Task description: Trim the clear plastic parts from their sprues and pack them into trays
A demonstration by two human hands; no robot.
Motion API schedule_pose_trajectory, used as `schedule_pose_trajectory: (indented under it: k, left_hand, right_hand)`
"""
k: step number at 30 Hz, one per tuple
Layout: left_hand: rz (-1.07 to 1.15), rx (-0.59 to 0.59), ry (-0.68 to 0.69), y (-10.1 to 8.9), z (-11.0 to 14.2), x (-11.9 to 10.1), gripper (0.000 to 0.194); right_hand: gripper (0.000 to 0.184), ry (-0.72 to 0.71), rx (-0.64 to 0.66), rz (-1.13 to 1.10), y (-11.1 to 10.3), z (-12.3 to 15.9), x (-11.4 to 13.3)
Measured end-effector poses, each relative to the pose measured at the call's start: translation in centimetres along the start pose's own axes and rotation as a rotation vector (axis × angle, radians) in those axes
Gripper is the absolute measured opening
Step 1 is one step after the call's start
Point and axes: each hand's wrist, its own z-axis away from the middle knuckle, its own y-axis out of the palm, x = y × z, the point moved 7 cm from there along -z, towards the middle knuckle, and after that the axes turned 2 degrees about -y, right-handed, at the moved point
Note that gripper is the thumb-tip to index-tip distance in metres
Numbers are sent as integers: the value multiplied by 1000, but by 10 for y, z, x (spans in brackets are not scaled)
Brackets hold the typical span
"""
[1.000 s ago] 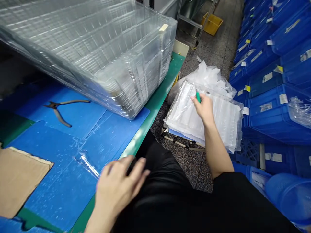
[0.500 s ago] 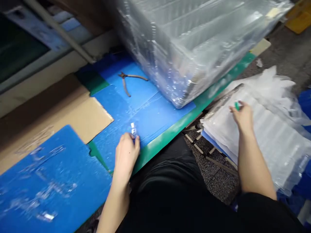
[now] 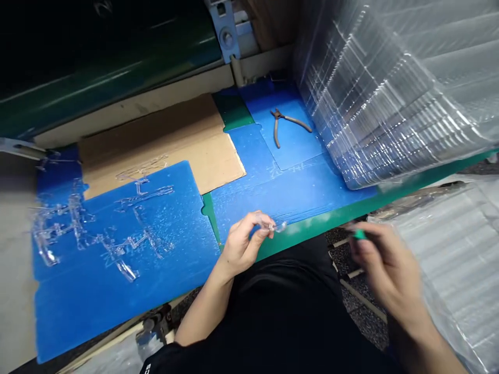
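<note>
Clear part (image 3: 279, 227) raised off the worktop (image 3: 302, 236); green-ended tool (image 3: 359, 235) brought near it.
My left hand (image 3: 244, 244) has the part clamped between fingertips; my right hand (image 3: 393, 275), moved in from the tray (image 3: 460, 254), grips the tool. Blur obscures its tip; my fingers hide the part's near end.
</note>
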Motion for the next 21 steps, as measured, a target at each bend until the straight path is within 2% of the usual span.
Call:
schedule_pose_trajectory:
  k: [1, 3, 7, 13, 21]
  left_hand:
    - [-65, 12, 50, -3, 1, -5, 10]
    - [-185, 21, 148, -8, 4, -17, 13]
    - [-407, -46, 276, -23, 13, -35, 27]
    - [-507, -58, 292, -35, 24, -41, 15]
    - [-584, -42, 293, -43, 33, -41, 14]
  right_hand:
    - [21, -70, 119, 9, 15, -4, 17]
    - [21, -201, 267, -30, 34, -11, 46]
    - [28, -367, 345, -16, 48, -22, 76]
    - [31, -468, 433, 96, 62, -17, 94]
    - [31, -498, 465, 158, 67, -17, 103]
